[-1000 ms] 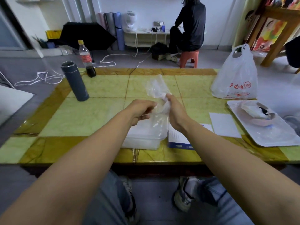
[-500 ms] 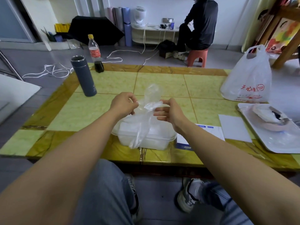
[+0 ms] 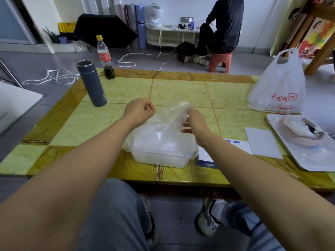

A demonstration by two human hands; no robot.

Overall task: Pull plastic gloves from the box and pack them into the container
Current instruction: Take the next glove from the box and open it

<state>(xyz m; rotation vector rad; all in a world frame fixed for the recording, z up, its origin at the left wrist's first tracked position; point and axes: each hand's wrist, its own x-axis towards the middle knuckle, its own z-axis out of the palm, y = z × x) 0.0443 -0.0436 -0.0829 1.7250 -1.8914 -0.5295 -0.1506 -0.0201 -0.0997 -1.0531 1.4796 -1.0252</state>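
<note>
Head: flask (image 3: 91, 84), bottle (image 3: 104, 57), bag (image 3: 279, 87) beyond container (image 3: 161, 159)

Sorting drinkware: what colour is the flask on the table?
Dark blue-grey flask with a silver rim; seen in the head view.

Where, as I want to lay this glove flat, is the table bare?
Bare: the far tiles between flask and bag, and the near-left tiles beside the container. Crowded: the right side, with paper, tray and bag, and the middle, where left hand and right hand hold a glove.

Yellow-green marbled table (image 3: 116, 120) with amber border, clear glove (image 3: 168, 116), dark blue flask (image 3: 92, 84), red-printed white bag (image 3: 279, 87)
</note>
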